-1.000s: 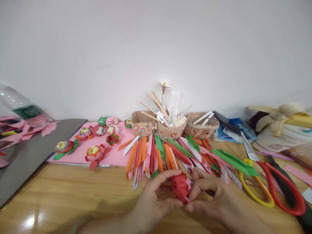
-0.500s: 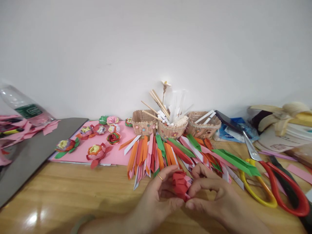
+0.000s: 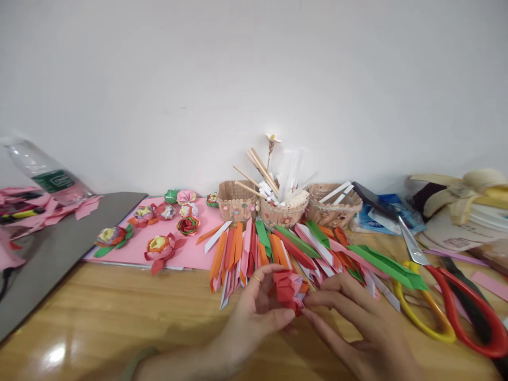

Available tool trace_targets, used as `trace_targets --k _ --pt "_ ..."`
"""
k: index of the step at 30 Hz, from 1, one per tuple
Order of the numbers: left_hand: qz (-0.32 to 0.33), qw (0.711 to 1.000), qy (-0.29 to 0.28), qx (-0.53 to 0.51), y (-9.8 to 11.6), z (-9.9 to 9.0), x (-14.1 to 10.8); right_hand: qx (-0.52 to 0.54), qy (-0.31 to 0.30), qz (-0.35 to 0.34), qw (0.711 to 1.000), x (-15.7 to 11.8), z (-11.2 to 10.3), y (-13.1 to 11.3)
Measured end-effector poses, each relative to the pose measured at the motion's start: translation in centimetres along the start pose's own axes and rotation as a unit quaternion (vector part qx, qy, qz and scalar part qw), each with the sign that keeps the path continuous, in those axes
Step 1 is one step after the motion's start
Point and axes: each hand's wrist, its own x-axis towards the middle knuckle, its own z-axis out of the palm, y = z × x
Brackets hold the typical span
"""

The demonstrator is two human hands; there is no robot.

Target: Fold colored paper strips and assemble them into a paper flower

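Observation:
A small folded paper flower [image 3: 289,289], red outside with pink and some orange, is held above the front of the table. My left hand [image 3: 254,317] wraps its thumb and fingers round the flower's left side and underside. From the right, my right hand [image 3: 357,323] touches the flower's right edge with its fingertips, the thumb low and the fingers above. Just beyond the hands lie many folded paper strips [image 3: 234,248] in orange, pink, red, green and white. Several finished paper flowers [image 3: 161,246] rest on a pink sheet [image 3: 135,251] at the left.
Three small baskets [image 3: 238,206] stand by the wall, holding sticks and white rolls. Large scissors [image 3: 444,286] with red and yellow handles lie at the right, near a banana peel [image 3: 464,196]. A plastic bottle [image 3: 55,180] and pink scraps are at the far left.
The flower has turned slightly in my left hand and shows more of its pink and orange petals. My right hand has shifted a little right, its fingers straighter. The view has moved slightly.

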Motion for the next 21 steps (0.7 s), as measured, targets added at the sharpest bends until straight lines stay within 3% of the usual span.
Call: trace_targets --k 6,12,21 --pt "0.002 1.000 -0.014 0.008 -0.2 0.0 0.0 0.042 -0.063 0.031 0.997 0.5 0.2 0.0" --pt "0.019 1.000 0.024 0.003 -0.4 0.1 0.4 -0.138 0.074 -0.079 0.984 -1.0 0.5 0.2" --pt "0.013 1.000 0.026 -0.008 -0.3 0.0 0.2 -0.124 0.056 -0.077 0.988 -1.1 0.8 0.2"
